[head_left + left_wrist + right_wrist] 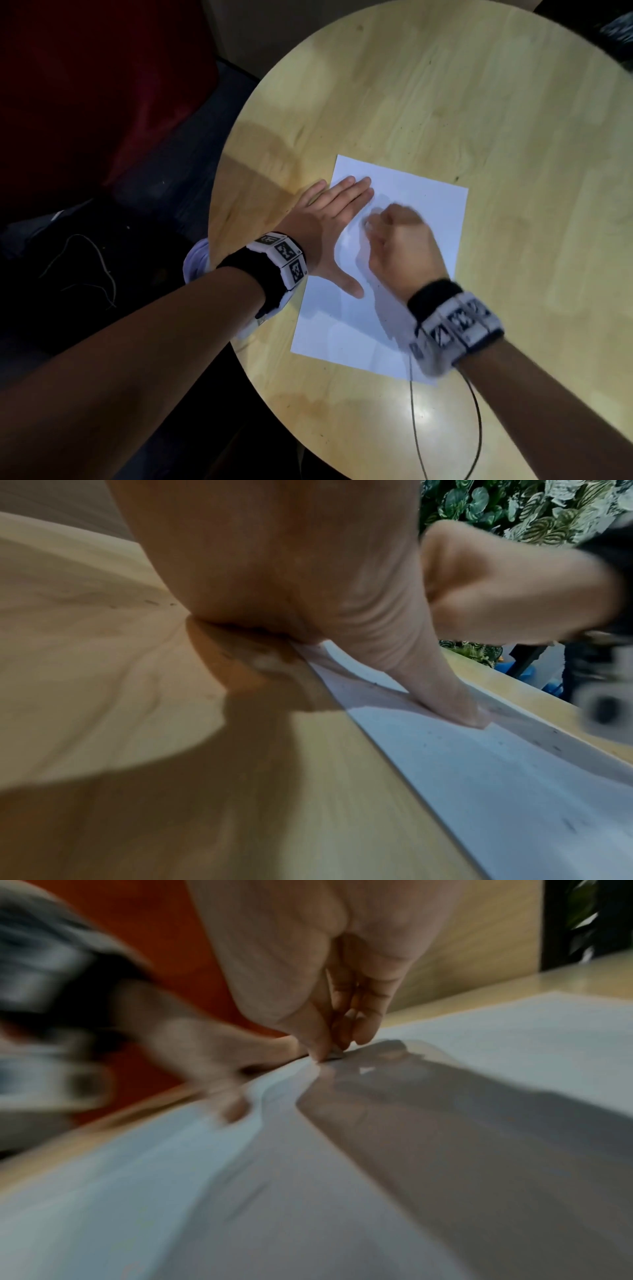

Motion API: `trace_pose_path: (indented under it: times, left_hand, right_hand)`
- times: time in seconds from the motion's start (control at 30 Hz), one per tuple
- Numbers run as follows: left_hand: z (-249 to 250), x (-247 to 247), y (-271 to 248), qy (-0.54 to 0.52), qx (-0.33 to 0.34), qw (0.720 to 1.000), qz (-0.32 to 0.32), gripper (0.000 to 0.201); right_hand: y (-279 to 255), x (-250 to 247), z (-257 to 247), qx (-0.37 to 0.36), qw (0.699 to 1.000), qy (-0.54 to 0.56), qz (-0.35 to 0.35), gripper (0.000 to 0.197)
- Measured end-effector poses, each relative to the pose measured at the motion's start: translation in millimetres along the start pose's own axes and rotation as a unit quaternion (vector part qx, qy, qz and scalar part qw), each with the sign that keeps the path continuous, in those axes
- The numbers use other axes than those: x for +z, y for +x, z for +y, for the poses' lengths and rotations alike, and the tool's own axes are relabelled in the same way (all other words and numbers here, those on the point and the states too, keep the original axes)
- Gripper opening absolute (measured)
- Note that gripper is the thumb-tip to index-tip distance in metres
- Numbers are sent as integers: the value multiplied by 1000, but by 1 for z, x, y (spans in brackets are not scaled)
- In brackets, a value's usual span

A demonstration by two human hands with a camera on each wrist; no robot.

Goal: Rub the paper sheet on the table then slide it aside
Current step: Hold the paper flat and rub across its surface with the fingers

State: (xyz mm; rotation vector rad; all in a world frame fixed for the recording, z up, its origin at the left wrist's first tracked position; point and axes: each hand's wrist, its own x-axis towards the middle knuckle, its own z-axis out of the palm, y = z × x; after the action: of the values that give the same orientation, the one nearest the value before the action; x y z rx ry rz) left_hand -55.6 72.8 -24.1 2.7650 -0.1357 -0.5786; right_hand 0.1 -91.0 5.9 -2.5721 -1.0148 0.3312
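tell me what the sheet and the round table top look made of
Sheet: thin white matte paper; it ripples beside the left hand. Table: pale wood, or maybe wood-look laminate, with visible plank grain; semi-gloss, judging by the lamp glare near its front edge.

An indoor sitting or lounge corner is suggested, of the kind found in an office break area or a café, though the exact sort cannot be told. A round table (445,102) of pale jointed wood is seen, and a dark red upholstered seat (85,85) is set close beside it on a dark floor (178,154). A wall of patterned green leaves (514,504), real or artificial, is shown in the left wrist view. Light wood panelling (479,947) is seen behind the table in the right wrist view. A thin cable (479,421) is laid across the table's near edge.
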Motion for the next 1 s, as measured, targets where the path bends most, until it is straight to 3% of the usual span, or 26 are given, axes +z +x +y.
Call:
trace_pose_path:
  times: [0.07,0.13,0.2,0.27,0.33,0.4,0.5,0.57,0.7,0.8,0.9,1.0]
  left_hand:
    - [-1,2,-1,1,1,1000,14,155]
    - [0,2,-2,5,1,1000,19,155]
    - [0,0,0,2,1,1000,5,159]
    - [1,-1,0,-5,-1,1000,-7,161]
    - [2,-2,0,-9,-2,1000,-8,161]
    - [1,0,-1,-4,-1,1000,4,160]
    - [0,2,-2,7,-2,1000,12,158]
    - [0,1,-1,6,-1,1000,12,159]
    - [1,-1,1,1,-3,1000,-11,162]
    - [0,1,0,5,0,1000,3,160]
    - [0,3,-2,6,5,1000,20,159]
    - [0,1,0,8,0,1000,8,160]
  right_hand:
    - [-39,0,-15,-40,996,23,-76,19]
    - [-44,-5,-15,-77,991,38,-100,22]
    - [-11,-8,0,-61,995,7,-73,9]
    - [25,-11,15,-20,999,-26,-7,8]
    - [28,-8,18,-1,999,-27,21,9]
    - [-4,-1,7,-22,1000,-10,-4,9]
    - [-54,-1,-10,-64,995,37,-73,25]
    - [-36,-3,-2,-80,994,25,-64,29]
    - [22,-6,17,-25,999,-35,12,13]
    - [-16,0,3,-29,999,6,-24,6]
    - [-60,-2,-8,-76,994,25,-76,19]
    - [-21,-6,4,-60,997,-1,-58,11]
